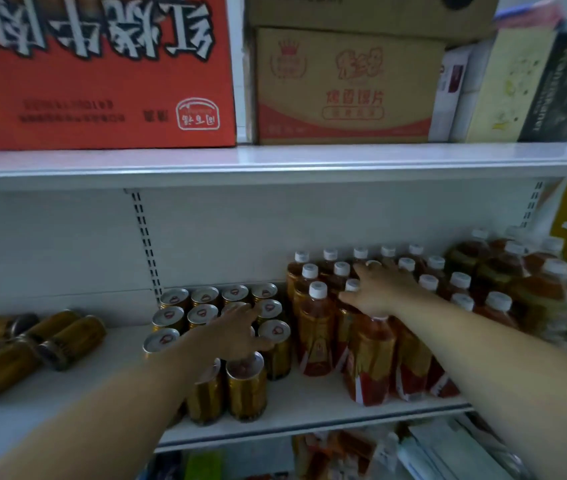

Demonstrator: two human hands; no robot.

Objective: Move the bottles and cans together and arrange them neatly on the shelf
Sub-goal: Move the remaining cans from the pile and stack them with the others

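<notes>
White shelf point(309, 403): upright cans point(245, 389), bottles point(316, 334) just right of them, fallen cans point(25, 348) at left.

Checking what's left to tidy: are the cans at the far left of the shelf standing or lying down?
Lying down. The loose cans rest on their sides on the shelf, unlike the upright cans beside them.

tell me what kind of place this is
Most likely a small shop or its stockroom. White metal shelving holds many identical tea bottles and gold cans in rows, with shipping cartons stored on the shelf above.
</notes>
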